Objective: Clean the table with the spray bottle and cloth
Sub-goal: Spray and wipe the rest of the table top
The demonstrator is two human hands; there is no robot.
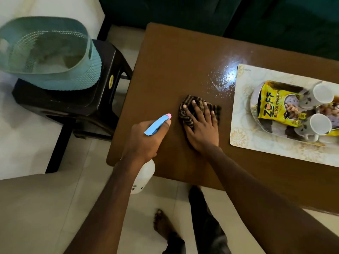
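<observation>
Far L: teal perforated basket (45, 52), blurred, atop dark plastic stool (73, 99) w/ yellow sticker on its side. Stool just beside table's L edge, on the floor.

Centre-L: L hand (146, 142) wrapped round neck of spray bottle (156, 126), fingers curled tight on it, forefinger tip by the pink nozzle. Blue head pointing up-right over the tabletop; white body showing below the wrist, past the table's near edge.

Centre: R hand (201, 125) flat, fingers spread straight, pressing down on dark striped cloth (187, 119). Cloth bunched on the tabletop, just R of the nozzle.

R of cloth: patch of spray droplets (222, 79), glinting under a light reflection, touching the edge of a pale patterned placemat (242, 136). On the mat, a dish w/ yellow snack packet (271, 103) & 2 white mugs (322, 94), filling the table's R side next to the wet patch.

Surface: brown table (165, 61), glossy, rounded corners. Room: pale floor tiles (156, 198), dark green sofa (183, 11) behind the table, bare foot (161, 222) & dark trouser leg below near edge.
</observation>
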